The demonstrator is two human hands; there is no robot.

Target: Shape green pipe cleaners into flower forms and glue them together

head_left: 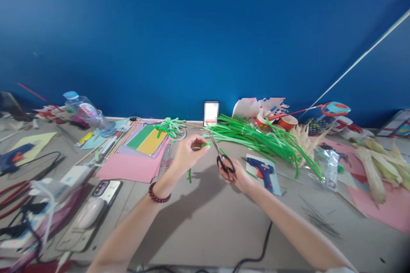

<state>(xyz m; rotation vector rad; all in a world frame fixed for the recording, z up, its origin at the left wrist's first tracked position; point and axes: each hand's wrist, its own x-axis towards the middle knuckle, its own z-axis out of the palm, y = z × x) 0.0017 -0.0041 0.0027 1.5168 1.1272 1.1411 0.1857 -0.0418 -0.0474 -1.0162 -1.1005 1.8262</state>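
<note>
Near the middle of the table, my left hand (189,152) pinches a small green piece (205,145) between thumb and fingertips. Just right of it, my right hand (235,173) is closed round the black handles of a pair of scissors (226,164), whose blades point up and left toward the green piece. A short green strip (190,175) shows below my left hand. Behind my right hand lies a heap of long green pipe cleaners (256,136). Whether the blades touch the green piece is too small to tell.
A blue glue gun (264,171) lies right of my right hand. Pink paper (130,167), a phone (91,217) and a plastic bottle (86,111) are on the left. Corn husks (371,175) lie far right. A black cable (266,243) crosses the front.
</note>
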